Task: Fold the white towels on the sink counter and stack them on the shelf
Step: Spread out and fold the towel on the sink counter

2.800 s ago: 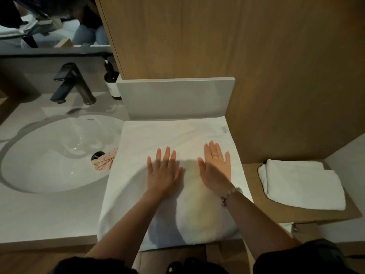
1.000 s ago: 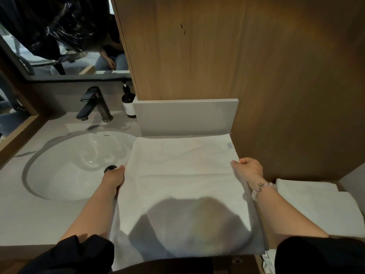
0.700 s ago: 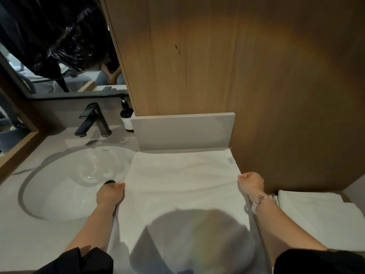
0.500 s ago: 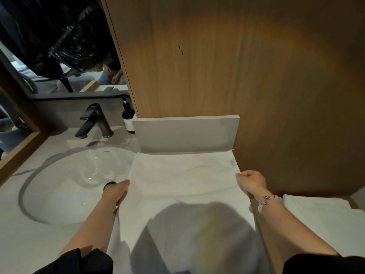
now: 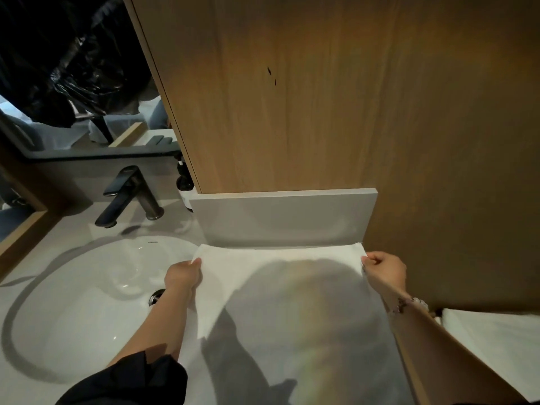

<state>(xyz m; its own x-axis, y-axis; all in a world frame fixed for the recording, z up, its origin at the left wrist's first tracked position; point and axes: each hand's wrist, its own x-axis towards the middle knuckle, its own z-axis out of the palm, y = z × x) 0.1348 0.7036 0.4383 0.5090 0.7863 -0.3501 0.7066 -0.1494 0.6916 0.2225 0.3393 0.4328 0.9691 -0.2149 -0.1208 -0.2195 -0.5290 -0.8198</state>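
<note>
A white towel (image 5: 292, 317) lies spread on the sink counter, its far edge against the grey backsplash (image 5: 280, 217). My left hand (image 5: 182, 277) pinches the towel's far left corner by the basin. My right hand (image 5: 384, 271) pinches the far right corner beside the wooden wall. Both corners sit slightly raised off the counter. A shadow covers the towel's middle. A folded white towel (image 5: 493, 346) rests on the low wooden shelf (image 5: 420, 384) at the right.
The white oval basin (image 5: 87, 302) with a dark drain lies left of the towel. A black faucet (image 5: 128, 197) and a dark soap bottle (image 5: 184, 185) stand behind it. A wooden panel (image 5: 350, 97) rises straight ahead, with a mirror to its left.
Both hands went from pressing flat on the towel to gripping its side edges, then slid forward to the far corners. The view has tilted up and closer.
</note>
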